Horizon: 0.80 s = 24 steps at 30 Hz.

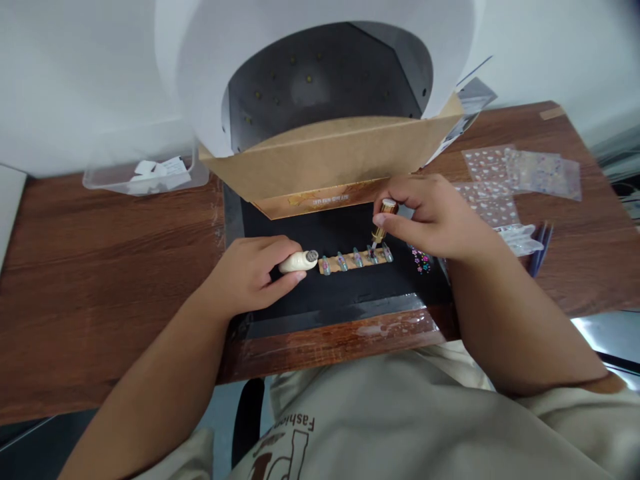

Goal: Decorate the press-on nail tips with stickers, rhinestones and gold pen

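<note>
My left hand [260, 273] is closed around a small cream bottle [295, 263] whose grey round mouth points right. Between the fingers of my right hand [433, 217] is a gold-capped nail polish brush [383, 220], tilted with its tip down at one of the press-on nails. Several of these shiny, decorated press-on nails [357, 258] stand in a row across a narrow tan strip [334, 265]. The strip lies on a black mat [300, 297], its left end close to the bottle. Whether the brush tip touches the nail, I cannot tell.
Behind the mat stands a white lamp housing [200, 60] with a brown cardboard piece [330, 157] before it. Colourful small decorations [421, 260] lie beside my right wrist. Sticker sheets [487, 170] are at right, and a clear plastic bin [145, 180] with white papers sits at left.
</note>
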{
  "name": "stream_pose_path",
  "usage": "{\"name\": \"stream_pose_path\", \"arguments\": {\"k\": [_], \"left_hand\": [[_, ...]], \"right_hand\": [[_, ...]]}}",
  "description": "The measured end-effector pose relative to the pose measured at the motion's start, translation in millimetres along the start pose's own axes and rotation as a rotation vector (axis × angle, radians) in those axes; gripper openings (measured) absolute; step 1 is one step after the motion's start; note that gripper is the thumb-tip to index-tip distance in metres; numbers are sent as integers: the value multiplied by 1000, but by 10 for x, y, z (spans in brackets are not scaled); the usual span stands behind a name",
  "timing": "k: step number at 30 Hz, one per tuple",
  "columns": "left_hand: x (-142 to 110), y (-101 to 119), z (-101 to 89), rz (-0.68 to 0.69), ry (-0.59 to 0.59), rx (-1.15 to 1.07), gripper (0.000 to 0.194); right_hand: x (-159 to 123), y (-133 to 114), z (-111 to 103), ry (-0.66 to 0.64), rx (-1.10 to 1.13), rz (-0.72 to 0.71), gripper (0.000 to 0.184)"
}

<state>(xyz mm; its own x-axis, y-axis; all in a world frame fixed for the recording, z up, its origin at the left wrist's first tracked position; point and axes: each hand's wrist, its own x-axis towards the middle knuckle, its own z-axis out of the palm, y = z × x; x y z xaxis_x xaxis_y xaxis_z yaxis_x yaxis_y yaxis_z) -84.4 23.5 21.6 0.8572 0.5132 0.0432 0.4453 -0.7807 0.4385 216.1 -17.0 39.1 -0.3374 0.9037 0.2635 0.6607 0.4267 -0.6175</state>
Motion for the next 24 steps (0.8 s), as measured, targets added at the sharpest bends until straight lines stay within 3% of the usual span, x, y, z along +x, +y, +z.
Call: {"name": "stream_pose_path", "arguments": {"k": [8,12,15,20,24], "left_hand": [[6,7,-4,-1,1,8,24],[4,10,-2,-2,2,6,24],[5,10,-2,3,11,2,24],[8,1,-1,10,15,-4,23],[3,0,0,3,11,2,23]], "right_hand": [[-15,-32,-34,134,23,15,11],[-23,-76,-48,42,118,5,13],[-14,-69,-28,-40,61,-23,15],[-10,-40,-23,81,-35,-1,9],[-18,-67,-48,112,40,3,11]]}}
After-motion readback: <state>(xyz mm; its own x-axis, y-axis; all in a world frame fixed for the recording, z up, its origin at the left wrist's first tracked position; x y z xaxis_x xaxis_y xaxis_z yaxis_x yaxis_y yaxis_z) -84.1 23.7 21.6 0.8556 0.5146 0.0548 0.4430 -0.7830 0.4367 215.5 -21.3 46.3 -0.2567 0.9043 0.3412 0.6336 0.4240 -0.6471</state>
